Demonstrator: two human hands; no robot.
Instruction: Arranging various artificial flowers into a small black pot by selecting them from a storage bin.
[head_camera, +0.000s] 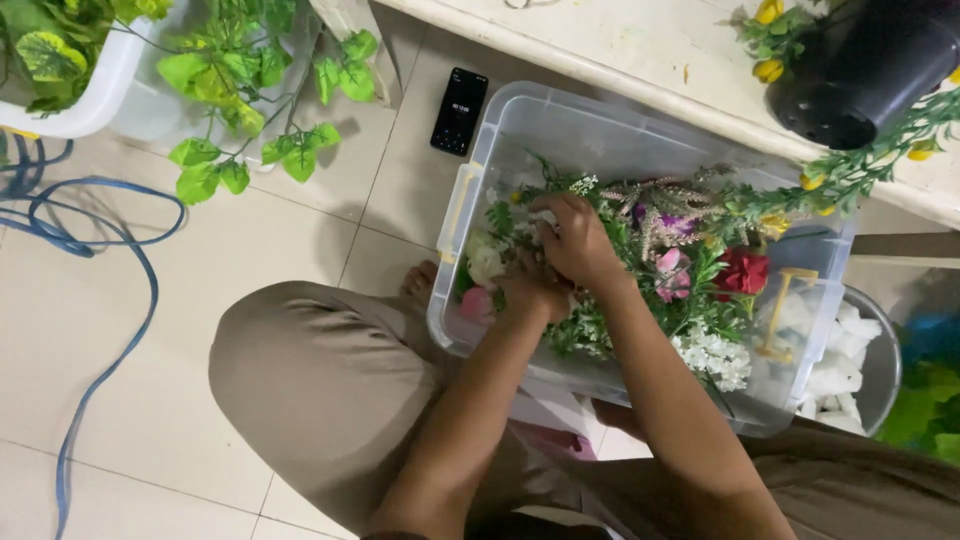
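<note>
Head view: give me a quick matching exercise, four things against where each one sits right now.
Things:
1. phone
2. red flower
3. black pot
4. blue cable

Places:
A. on the pale tabletop, upper right
B. inside the clear plastic bin
C. on the floor tiles just beyond the bin
D. snaking across the floor at the left

Pairs: 1-C, 2-B, 3-A, 4-D

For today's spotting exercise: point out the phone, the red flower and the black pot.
phone (459, 111), head view, middle of its dark screen
red flower (743, 271), head view, centre of its petals
black pot (860, 65), head view, its side wall
</note>
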